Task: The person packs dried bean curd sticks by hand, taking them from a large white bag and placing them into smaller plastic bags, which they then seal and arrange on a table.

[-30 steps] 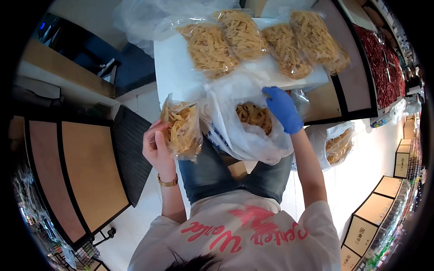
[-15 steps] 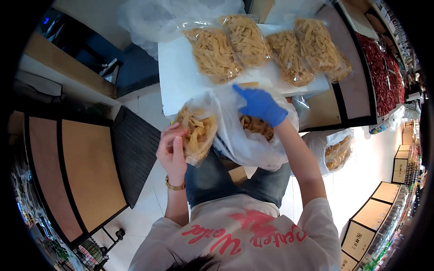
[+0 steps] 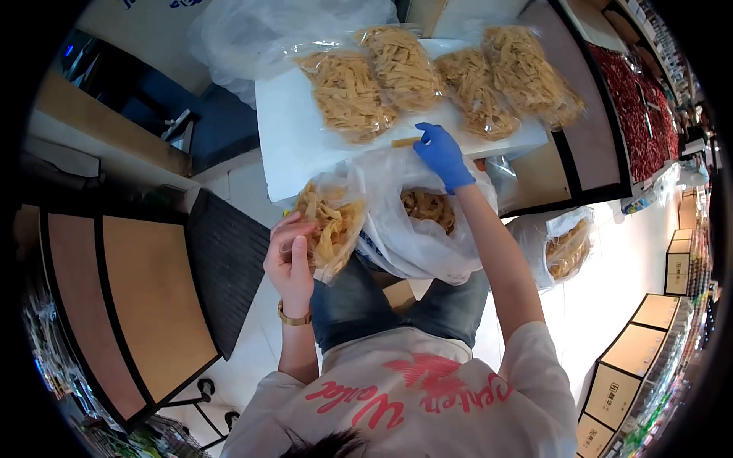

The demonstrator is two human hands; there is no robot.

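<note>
My left hand, bare with a watch at the wrist, is wrapped round the side of a clear bag of yellowish dried strips. In a blue glove, my right hand reaches over the edge of the white table. Its fingertips touch or pinch the right end of a small tan strip lying there. Below that hand, a large white plastic bag stands open, with more dried strips inside.
Several filled clear bags lie along the table's back. Loose clear plastic is heaped at back left. Another open bag of strips stands on the floor at right. Red dried goods fill a bin at far right.
My right hand has moved from over the white bag's opening up to the small tan strip, uncovering the strips inside the bag. My left hand keeps its hold on the clear bag.
</note>
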